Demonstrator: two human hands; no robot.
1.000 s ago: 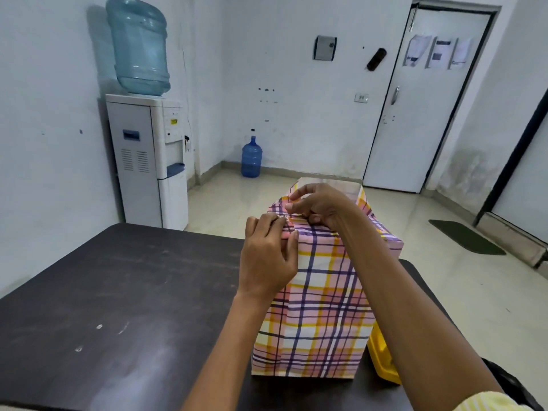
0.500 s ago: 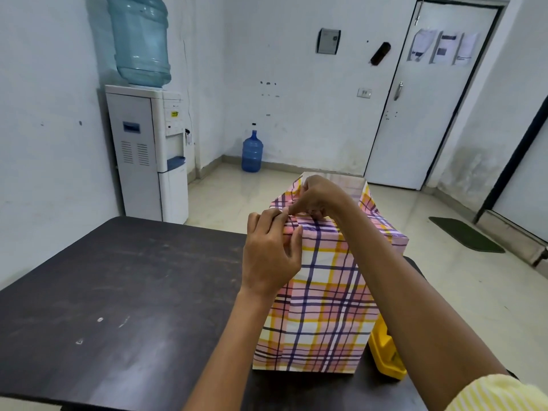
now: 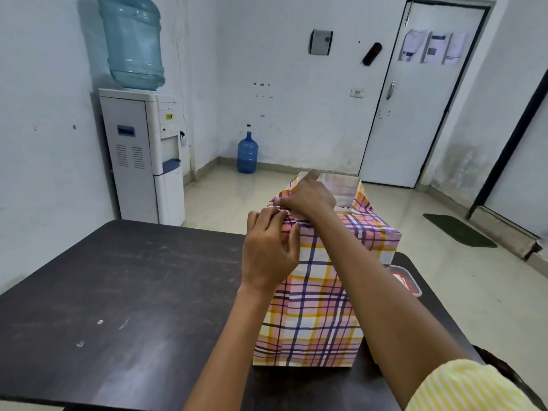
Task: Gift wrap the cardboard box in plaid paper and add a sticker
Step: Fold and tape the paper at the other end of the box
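White, scuffed walls all round, and at the left a boxy white water dispenser carries its clear blue bottle. Down front lies a dark, scratched matte table. Now the action: the left hand, fingers curled, pinches the top near edge of the plaid paper, crisp pink, yellow and purple. It sheathes a tall upright block on the table's right side, the box itself hidden. Just above, the right hand clamps the crumpled fold, fingers bent. Beyond, the paper's top stands open. Rightmost is a yellow striped sleeve.
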